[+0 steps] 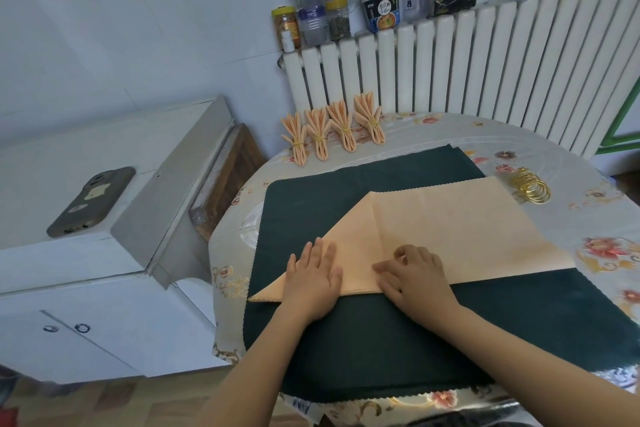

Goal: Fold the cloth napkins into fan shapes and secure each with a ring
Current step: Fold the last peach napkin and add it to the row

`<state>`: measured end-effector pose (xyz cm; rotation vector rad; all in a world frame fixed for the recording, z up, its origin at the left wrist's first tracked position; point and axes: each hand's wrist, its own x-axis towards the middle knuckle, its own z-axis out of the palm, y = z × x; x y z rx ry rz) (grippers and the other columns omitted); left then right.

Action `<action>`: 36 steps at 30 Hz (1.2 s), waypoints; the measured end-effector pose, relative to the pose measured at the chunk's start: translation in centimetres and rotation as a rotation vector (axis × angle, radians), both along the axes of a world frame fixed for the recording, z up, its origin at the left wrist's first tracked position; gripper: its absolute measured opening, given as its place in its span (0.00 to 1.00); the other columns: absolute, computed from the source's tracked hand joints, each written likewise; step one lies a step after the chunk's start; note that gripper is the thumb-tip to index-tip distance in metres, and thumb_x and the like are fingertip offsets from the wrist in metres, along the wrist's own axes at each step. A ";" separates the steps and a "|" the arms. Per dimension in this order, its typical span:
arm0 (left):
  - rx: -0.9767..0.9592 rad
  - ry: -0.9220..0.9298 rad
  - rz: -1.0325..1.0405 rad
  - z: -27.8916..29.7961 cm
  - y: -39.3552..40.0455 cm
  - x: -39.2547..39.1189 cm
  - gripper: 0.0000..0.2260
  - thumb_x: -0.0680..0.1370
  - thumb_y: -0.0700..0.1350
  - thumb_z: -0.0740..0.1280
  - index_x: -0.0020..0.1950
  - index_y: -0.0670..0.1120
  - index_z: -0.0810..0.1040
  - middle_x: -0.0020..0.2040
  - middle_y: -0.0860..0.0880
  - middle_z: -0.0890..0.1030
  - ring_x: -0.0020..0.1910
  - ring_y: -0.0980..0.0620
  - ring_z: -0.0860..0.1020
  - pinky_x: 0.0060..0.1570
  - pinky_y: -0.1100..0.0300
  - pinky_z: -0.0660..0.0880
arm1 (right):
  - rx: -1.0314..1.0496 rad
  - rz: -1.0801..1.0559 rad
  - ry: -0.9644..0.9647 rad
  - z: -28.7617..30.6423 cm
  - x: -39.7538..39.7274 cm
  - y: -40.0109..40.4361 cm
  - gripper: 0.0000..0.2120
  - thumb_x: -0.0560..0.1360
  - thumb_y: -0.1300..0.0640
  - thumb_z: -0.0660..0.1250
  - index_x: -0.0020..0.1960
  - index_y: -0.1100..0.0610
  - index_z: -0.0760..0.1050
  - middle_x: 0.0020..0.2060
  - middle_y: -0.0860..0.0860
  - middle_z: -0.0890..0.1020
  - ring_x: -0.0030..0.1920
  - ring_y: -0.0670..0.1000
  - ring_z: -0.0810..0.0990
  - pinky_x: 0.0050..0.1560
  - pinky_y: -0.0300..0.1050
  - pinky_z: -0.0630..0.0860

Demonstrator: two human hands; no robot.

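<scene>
A peach cloth napkin [450, 229] lies on a dark green cloth [381, 340], its left part folded over into a triangle with a point at the near left. My left hand [313, 279] presses flat on that folded corner, fingers straight. My right hand [414, 276] rests on the napkin's near edge with fingers bent, pressing the fold. Several finished fan-folded peach napkins [332, 130], each bound with a gold ring, stand in a row at the table's far left. A pile of gold rings [531, 189] lies at the napkin's far right corner.
The round table has a flowered cover [602, 253]. A white radiator [450, 62] behind it carries jars, bottles and boxes. To the left stands a white cabinet [86, 218] with a phone [91, 201] on top.
</scene>
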<state>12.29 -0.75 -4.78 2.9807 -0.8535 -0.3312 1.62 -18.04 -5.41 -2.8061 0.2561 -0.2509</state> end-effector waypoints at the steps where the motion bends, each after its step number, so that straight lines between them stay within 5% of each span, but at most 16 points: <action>1: 0.008 0.008 -0.001 0.0 -0.1 0.1 0.25 0.83 0.55 0.42 0.78 0.52 0.40 0.78 0.49 0.39 0.77 0.51 0.39 0.75 0.48 0.38 | 0.020 -0.018 -0.026 -0.2 -0.5 0.0 0.15 0.77 0.43 0.59 0.61 0.42 0.75 0.59 0.50 0.71 0.61 0.52 0.67 0.62 0.47 0.59; 8: 0.054 0.079 -0.128 0.6 -3.6 1.6 0.27 0.83 0.54 0.44 0.78 0.46 0.39 0.78 0.47 0.39 0.76 0.52 0.37 0.73 0.47 0.33 | 0.028 -0.085 -0.095 -0.8 -0.9 0.1 0.18 0.70 0.40 0.54 0.48 0.43 0.79 0.47 0.49 0.76 0.50 0.53 0.75 0.50 0.49 0.70; 20: -0.121 -0.005 -0.062 0.0 -10.5 6.3 0.24 0.83 0.47 0.44 0.79 0.47 0.46 0.79 0.52 0.46 0.77 0.55 0.44 0.75 0.51 0.41 | 0.006 -0.064 -0.118 -0.7 -0.7 0.1 0.14 0.72 0.42 0.55 0.48 0.44 0.78 0.47 0.48 0.76 0.50 0.51 0.74 0.50 0.44 0.67; 25: -0.140 -0.014 -0.062 -0.4 -10.6 6.3 0.24 0.83 0.48 0.44 0.79 0.48 0.47 0.79 0.52 0.46 0.77 0.56 0.45 0.75 0.52 0.41 | -0.007 -0.022 -0.093 -0.2 -0.6 -0.1 0.13 0.70 0.44 0.56 0.43 0.45 0.79 0.42 0.48 0.76 0.42 0.51 0.76 0.42 0.44 0.72; 30: -0.168 -0.038 -0.051 -0.8 -10.5 6.6 0.24 0.83 0.49 0.45 0.79 0.48 0.48 0.79 0.53 0.47 0.77 0.57 0.45 0.75 0.53 0.41 | 0.089 -0.033 -0.046 2.6 3.2 -5.1 0.15 0.78 0.48 0.59 0.61 0.50 0.74 0.57 0.49 0.72 0.56 0.50 0.73 0.55 0.43 0.71; 36: -0.187 -0.046 -0.045 -1.2 -10.4 6.3 0.24 0.83 0.50 0.45 0.79 0.50 0.47 0.79 0.54 0.48 0.77 0.58 0.45 0.75 0.53 0.40 | -0.124 -0.260 0.119 2.2 9.8 -14.6 0.21 0.79 0.60 0.54 0.71 0.55 0.64 0.68 0.53 0.69 0.65 0.56 0.67 0.63 0.48 0.66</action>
